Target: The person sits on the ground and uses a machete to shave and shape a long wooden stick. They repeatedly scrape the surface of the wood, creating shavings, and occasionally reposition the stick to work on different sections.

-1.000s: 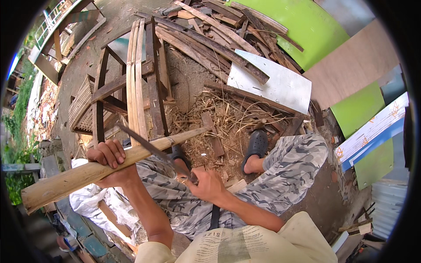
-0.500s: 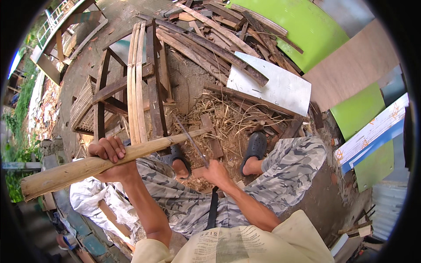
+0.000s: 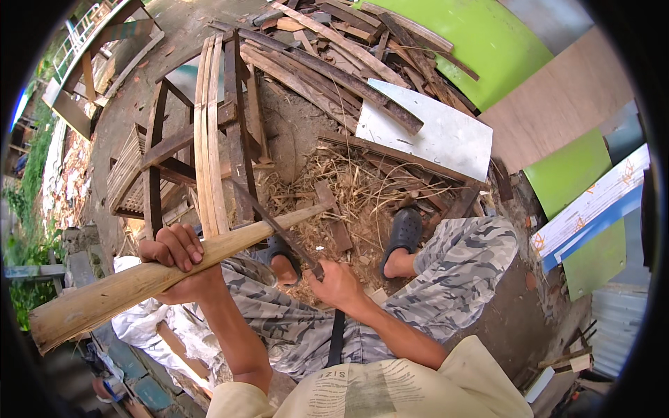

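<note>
Across the seated person's lap a long, pale, round bamboo pole [image 3: 174, 268] lay slanting, its thick cut end low at the left and its thinned tip reaching toward the heap of dry shavings [image 3: 362, 188] on the ground. The left hand [image 3: 174, 252] was closed around the pole near its middle, fingers wrapped over the top, while the right hand [image 3: 334, 282] was clenched on the handle of a long, dark, narrow blade [image 3: 275, 223] whose edge lay across the pole just past the left hand. Judging by its thickness and length, the pole looked stiff and fairly heavy at the butt, with a smooth skin that could slide in a loose grip; a hold near the middle, well behind the blade, seemed the safest place, since the tip looked splintery where it had been pared. Underfoot was bare packed earth littered with chips, between two feet in dark rubber clogs [image 3: 405, 230]. A rough wooden frame [image 3: 164, 150] with bent pale strips [image 3: 209, 132] leaning on it stood just ahead, and beyond it were stacked weathered planks [image 3: 334, 63], a flat grey sheet [image 3: 432, 136] and bright green panels [image 3: 481, 42], leaving the yard crowded.
</note>
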`<state>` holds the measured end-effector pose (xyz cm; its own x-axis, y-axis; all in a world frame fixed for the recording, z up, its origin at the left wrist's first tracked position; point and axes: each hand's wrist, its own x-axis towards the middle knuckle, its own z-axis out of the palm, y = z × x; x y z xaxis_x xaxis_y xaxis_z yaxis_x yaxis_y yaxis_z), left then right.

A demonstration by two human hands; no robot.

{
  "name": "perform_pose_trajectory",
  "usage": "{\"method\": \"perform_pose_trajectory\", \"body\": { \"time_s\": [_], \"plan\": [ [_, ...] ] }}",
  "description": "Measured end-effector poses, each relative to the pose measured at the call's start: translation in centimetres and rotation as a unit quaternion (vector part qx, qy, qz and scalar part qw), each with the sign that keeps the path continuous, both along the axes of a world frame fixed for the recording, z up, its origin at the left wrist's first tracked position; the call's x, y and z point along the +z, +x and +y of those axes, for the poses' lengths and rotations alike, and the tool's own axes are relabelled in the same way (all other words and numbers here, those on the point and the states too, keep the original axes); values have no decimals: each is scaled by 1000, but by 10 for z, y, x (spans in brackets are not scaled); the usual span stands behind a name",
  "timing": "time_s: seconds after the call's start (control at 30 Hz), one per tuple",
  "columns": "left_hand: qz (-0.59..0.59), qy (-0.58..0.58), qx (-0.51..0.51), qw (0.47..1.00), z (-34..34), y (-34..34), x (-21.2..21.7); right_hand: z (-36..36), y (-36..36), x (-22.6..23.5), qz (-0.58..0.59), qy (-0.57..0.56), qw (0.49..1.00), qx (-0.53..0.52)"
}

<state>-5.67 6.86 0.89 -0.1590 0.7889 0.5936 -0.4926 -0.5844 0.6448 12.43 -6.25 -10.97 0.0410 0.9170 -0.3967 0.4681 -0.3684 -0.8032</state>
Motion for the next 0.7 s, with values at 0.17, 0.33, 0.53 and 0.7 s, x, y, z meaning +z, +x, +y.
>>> {"method": "perform_pose_trajectory", "body": {
  "time_s": [0.17, 0.33, 0.53, 0.7],
  "plan": [
    [-9, 0, -39, 999, -2, 1, 2, 3, -17, 40, 53, 72, 996, 30],
    [-7, -3, -35, 999, -4, -5, 4, -11, 14, -68, -18, -60, 997, -38],
    [-13, -10, 38, 999, -6, 1, 2, -2, -28, 23, 82, 52, 995, -11],
    [-15, -33, 128, 991, -7, 3, 2, -7, -9, -42, 20, -38, 997, -68]
  ]
}}
